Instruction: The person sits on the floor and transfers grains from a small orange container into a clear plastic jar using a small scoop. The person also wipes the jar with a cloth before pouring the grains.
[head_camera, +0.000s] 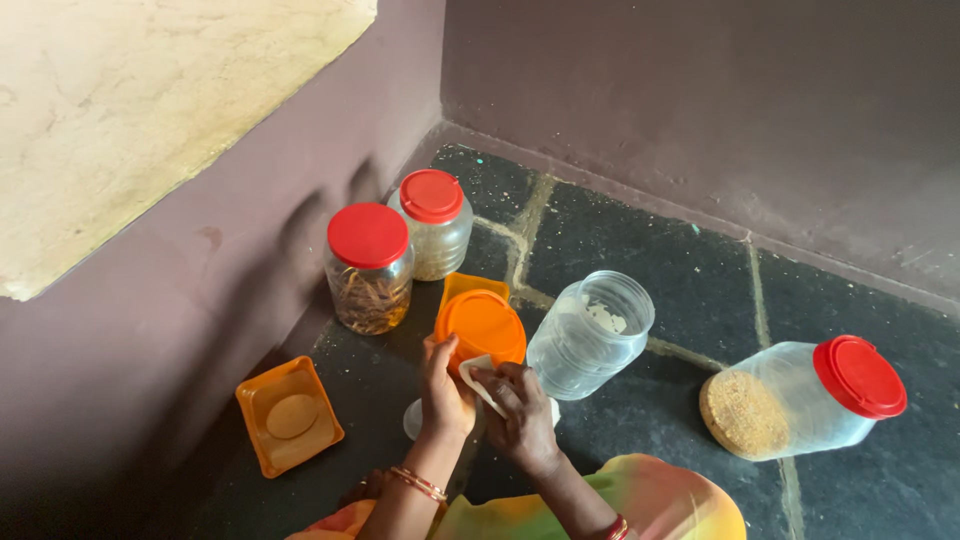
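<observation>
1. The left hand is cupped around the near left edge of a round orange lid, thumb up against its rim, holding it tilted on edge.
2. The right hand has its fingers curled, pinching a small white cloth against the lid's lower edge.
3. The lid is smooth, glossy plastic; it sits at the centre of the scene, just in front of a square orange container of the same plastic.
4. Just right of the lid, an empty clear plastic jar lies tilted, its wide mouth open towards the far side.
5. Far left of the hands stand two upright clear jars with red screw caps: the nearer one holds brown stick-like pieces, the farther one pale contents.
6. At the right, well apart, a clear jar with a red cap lies on its side, filled with yellowish grain.
7. At the near left lies an orange square lid with a raised round centre.
8. Everything rests on a dark, rough stone-slab floor with pale joints.
</observation>
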